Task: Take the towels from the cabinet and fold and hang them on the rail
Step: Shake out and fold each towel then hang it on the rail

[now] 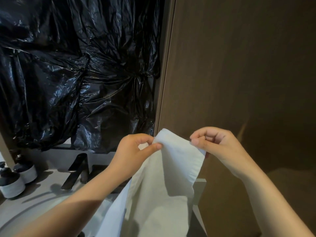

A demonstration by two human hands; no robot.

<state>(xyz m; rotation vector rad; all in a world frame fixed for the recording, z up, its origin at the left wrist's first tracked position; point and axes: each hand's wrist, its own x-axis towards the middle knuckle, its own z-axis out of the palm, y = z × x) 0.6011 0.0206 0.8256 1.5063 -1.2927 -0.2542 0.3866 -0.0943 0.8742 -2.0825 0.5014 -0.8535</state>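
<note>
A white towel (164, 182) hangs down in front of me, held up by its top edge. My left hand (135, 151) pinches the upper left corner between thumb and fingers. My right hand (213, 144) pinches the upper right edge, a short span away. The cloth sags between the two hands and drops past the frame's bottom. No rail is in view. The brown wooden cabinet side (239, 65) stands right behind the towel.
Crumpled black plastic sheeting (77, 65) covers the wall or mirror at the left. Below it a counter holds a black faucet (77, 170), a round basin rim (34, 207) and two dark-topped dispensers (18, 177) at the far left.
</note>
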